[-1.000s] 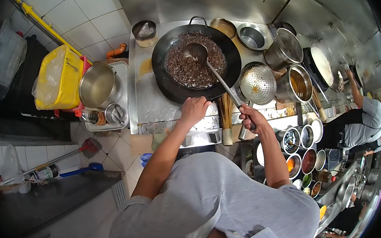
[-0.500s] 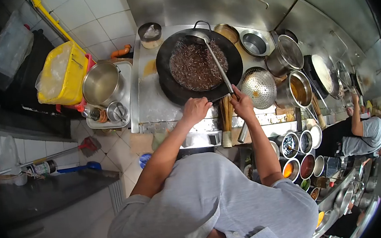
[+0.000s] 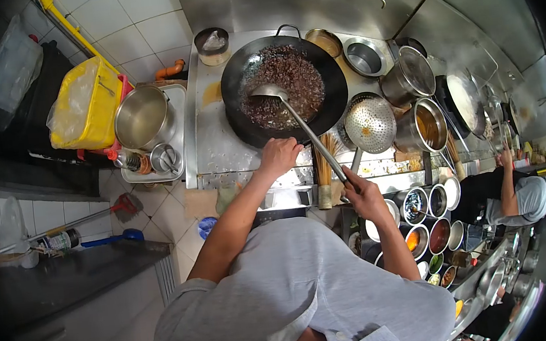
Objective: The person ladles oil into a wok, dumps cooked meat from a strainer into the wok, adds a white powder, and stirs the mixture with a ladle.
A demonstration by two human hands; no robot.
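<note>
A black wok (image 3: 333, 89) holds dark reddish-brown chopped food (image 3: 290, 73) in liquid. My left hand (image 3: 279, 157) is closed at the wok's near rim, where a handle seems to be. My right hand (image 3: 365, 194) grips the long handle of a metal ladle (image 3: 270, 92), whose bowl rests in the left part of the food. Below the wok, a bamboo brush (image 3: 324, 179) stands between my two hands. To the wok's right lies a perforated strainer (image 3: 374, 126).
Pots (image 3: 421, 126) line the right side, with sauce containers (image 3: 417, 239) nearer. A steel pot (image 3: 143, 117) and a yellow bin (image 3: 88, 106) are at left. A co-worker (image 3: 527, 198) stands far right.
My right hand has moved down and to the right. The ladle's bowl has come from the wok's far side toward its near left, and the food is now heaped farther back.
</note>
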